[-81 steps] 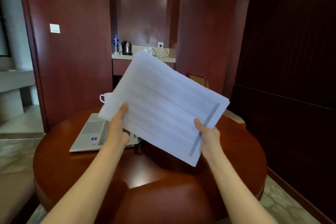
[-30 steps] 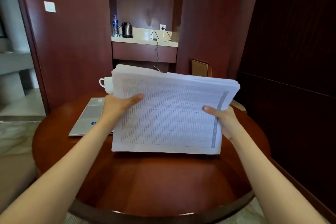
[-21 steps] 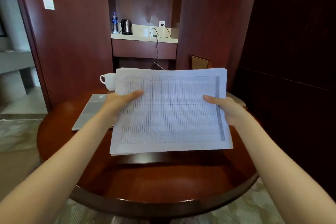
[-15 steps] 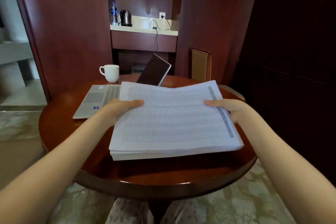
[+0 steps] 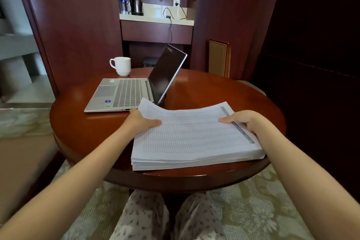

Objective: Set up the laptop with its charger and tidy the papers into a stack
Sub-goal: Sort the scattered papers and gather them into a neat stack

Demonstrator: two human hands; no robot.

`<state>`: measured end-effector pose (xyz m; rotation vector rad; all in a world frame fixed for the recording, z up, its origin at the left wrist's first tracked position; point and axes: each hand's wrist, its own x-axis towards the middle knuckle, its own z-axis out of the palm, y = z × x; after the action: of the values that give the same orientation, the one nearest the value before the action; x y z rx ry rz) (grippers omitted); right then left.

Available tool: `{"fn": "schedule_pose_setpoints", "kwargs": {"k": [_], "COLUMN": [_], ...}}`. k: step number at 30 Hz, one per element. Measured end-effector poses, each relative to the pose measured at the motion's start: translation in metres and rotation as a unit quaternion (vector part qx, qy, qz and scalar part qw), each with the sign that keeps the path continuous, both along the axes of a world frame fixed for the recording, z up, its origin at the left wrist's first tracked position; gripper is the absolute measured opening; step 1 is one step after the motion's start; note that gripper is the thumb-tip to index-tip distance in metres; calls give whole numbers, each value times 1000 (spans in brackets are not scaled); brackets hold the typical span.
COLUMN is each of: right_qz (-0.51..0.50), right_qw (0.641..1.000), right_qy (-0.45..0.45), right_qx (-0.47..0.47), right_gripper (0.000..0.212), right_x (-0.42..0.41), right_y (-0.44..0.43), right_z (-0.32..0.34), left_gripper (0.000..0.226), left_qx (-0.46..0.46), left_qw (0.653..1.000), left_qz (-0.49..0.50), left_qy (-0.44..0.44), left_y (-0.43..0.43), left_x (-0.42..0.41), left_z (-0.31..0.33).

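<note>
So the person is sitting at a round, glossy reddish-brown wooden table (image 5: pixel 204 91) and laying a thick stack of white gridded paper sheets (image 5: pixel 192 138) down at about 5 o'clock on the tabletop, right at the near edge. The left hand (image 5: pixel 140 121) is clamping the stack's left edge, thumb lying flat on top and the other fingers tucked out of sight underneath. The right hand (image 5: pixel 245 121) is doing the same on the right edge, thumb resting by the grey printed strip. Holding it from both sides like that is probably what's keeping the sheets squared up, since a pile this thick would fan out if gripped one-handed. The far left corner is curling up a bit and the front edges are looking slightly stepped, so it could use another tap.

The open silver laptop with a dark, switched-off screen (image 5: pixel 132 89) is sitting at around 10 o'clock, turned sideways, its near corner just beside the curled corner of the paper; whether they're touching is hard to say. A white ceramic mug (image 5: pixel 121 65) is parked at 11 o'clock, behind the laptop and well clear of the paperwork. A thin black charger cable (image 5: pixel 171 25) is hanging from a wall socket on the back counter, dropping behind the screen, so whether it's plugged into the laptop can't be told from here.
</note>
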<state>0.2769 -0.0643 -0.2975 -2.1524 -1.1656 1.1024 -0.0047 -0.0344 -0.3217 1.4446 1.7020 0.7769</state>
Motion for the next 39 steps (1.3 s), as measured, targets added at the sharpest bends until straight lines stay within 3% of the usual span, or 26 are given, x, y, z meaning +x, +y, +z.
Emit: {"fn": "schedule_pose_setpoints", "kwargs": {"k": [7, 19, 25, 29, 33, 35, 39], "right_qz": [14, -38, -49, -45, -50, -56, -68], "right_qw": [997, 988, 984, 980, 978, 975, 952], "right_qy": [-67, -141, -143, -168, -187, -205, -289], "right_qx": [-19, 57, 90, 95, 76, 60, 79], "right_gripper": [84, 81, 74, 66, 54, 57, 83], "right_x": [6, -10, -16, -24, -28, -32, -40], "right_y": [-1, -2, -2, 3, 8, 8, 11], "right_z": [0, -7, -10, -9, -6, -4, -3], "left_gripper": [119, 119, 98, 98, 86, 82, 110], "left_qx": [32, -1, -34, -37, -45, -36, -64], "left_qw": [999, 999, 998, 994, 997, 998, 995], "left_qz": [16, 44, 45, 72, 50, 54, 56], "left_qy": [-17, 15, -22, -73, -24, -5, 59], "left_y": [-9, 0, -3, -4, -3, 0, 8], "left_x": [8, 15, 16, 18, 22, 22, 12], "left_z": [-4, 1, 5, 3, 5, 3, 5]}}
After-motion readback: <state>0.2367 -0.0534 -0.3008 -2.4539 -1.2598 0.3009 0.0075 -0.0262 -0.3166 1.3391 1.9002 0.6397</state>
